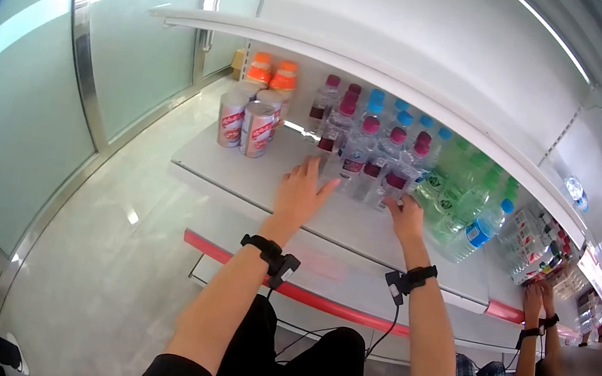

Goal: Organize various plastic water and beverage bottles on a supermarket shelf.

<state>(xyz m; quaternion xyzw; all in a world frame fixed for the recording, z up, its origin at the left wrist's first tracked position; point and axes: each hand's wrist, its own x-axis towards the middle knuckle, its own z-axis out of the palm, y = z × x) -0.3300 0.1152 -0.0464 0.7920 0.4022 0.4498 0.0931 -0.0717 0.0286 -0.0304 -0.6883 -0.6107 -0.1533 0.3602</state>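
Note:
My left hand [302, 192] is over the shelf board, fingers stretched and thumb apart, at the left front of a group of clear water bottles [358, 150] with pink caps and dark red labels. Opposite it, at the group's right front corner, is my right hand [405, 216]. Its thumb and fingers are apart, with the fingertips close to the base of the front right pink-capped bottle [401, 174]. The bottles stand upright between the two hands. Behind them are bottles with blue caps [398, 121].
Silver-and-red cans [256, 131] and orange-capped bottles [285, 77] stand at the shelf's left. Green bottles [465, 194] and a blue-labelled bottle [478, 233] are to the right. An upper shelf [338, 51] overhangs. Farther right, another person's hands [538, 295] reach toward bottles.

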